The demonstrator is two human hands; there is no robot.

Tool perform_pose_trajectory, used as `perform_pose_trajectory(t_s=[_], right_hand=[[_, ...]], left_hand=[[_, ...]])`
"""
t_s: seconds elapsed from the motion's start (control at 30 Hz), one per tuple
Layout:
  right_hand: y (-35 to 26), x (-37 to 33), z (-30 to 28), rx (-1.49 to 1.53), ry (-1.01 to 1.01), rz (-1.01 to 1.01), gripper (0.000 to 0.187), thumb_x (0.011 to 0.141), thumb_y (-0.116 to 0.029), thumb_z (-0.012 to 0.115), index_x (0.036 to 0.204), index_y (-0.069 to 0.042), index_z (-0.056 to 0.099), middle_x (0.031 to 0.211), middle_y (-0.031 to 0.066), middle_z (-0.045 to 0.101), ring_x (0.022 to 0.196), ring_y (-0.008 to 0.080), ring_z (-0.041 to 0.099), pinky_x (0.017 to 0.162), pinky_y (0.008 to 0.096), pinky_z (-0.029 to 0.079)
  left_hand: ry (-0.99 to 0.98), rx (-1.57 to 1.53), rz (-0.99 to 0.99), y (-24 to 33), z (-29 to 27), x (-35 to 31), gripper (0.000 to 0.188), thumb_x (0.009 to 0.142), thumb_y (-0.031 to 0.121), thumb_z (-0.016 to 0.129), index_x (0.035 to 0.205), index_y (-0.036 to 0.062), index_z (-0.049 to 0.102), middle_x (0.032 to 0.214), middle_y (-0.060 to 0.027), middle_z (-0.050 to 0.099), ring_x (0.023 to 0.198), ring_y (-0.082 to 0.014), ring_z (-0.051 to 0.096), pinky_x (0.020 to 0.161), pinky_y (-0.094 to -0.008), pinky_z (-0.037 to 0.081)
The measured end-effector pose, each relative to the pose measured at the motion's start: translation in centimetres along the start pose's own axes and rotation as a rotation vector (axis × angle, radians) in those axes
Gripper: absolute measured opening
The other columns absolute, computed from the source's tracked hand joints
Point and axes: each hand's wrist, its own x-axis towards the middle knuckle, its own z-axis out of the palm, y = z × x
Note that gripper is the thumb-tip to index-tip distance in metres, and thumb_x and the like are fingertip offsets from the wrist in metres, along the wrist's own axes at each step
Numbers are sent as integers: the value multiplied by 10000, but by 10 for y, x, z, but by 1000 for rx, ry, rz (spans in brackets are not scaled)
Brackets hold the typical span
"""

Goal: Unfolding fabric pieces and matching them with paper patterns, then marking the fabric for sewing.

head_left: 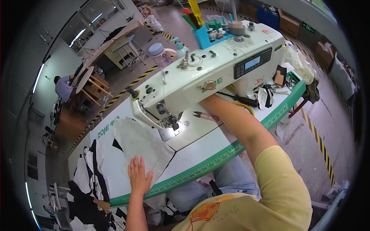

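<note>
My left hand (139,176) lies flat, fingers apart, on the lower edge of a pale grey-white fabric piece (144,144). Black material shows at that piece's edges, and its right corner lies close to the lit needle area (175,131). Across the table, my right forearm (227,111) reaches under the arm of a white industrial sewing machine (173,86). The machine body hides my right hand, so its fingers do not show. Pink-handled thread snips (207,116) rest on the machine bed, left of that forearm.
Black and white fabric pieces (92,167) hang over the table's left end. A green measuring strip (192,171) edges the front. Atop the machine stand a blue tool holder (204,37) and bobbins. Scraps and a green tray (293,80) lie right. Another person (64,87) is far left.
</note>
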Motion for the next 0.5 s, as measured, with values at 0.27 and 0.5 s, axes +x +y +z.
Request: perform_pose_trajectory(t_s=[0.27,0.5], right_hand=[[-8,-3,-16,-341,71,-291,387,842,-243,514,1190,-82,569,1255,149,516,1171,330,472,1010,479,343],[-47,-25,-163,-164,-703,1,147,801,-187,599,882,-69,630,795,169,611,735,367,594,628,447,460]], left_hand=[[58,-8,15,-5,2,6,688,836,385,572,1418,111,328,1484,-172,248,1367,-375,216,1110,-519,131],[112,-62,-59,-11,-1,3,663,846,406,576,1406,124,358,1471,-157,278,1361,-352,243,1114,-503,152]])
